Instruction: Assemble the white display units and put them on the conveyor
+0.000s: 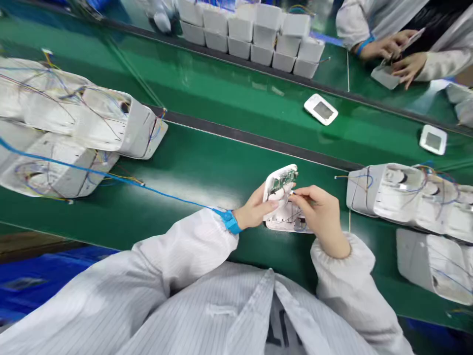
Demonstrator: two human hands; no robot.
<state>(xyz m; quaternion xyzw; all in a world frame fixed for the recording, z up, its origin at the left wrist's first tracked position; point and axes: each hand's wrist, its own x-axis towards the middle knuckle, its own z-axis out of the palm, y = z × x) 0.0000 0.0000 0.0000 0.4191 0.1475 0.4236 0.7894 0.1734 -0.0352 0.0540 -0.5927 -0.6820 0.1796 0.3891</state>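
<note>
My left hand (256,207) grips a white plastic panel (271,197) by its left side, tilted up so that the green circuit board (283,181) on its inner face shows. Below the panel, a white housing (284,224) with wires inside lies on the green bench. Fingertips of my right hand (320,209) are pinched around a small white wire connector (291,193) at the board's right edge. Whether the connector is seated in the board I cannot tell. A blue wrist strap (231,222) with a cord circles my left wrist.
White housings with loose wires stand stacked at the left (125,123) and right (395,192). Two white panels with screens (320,109) lie on the green belt (221,98). Across it, more white housings (254,34) are stacked, and a co-worker's hands (402,56) hold parts.
</note>
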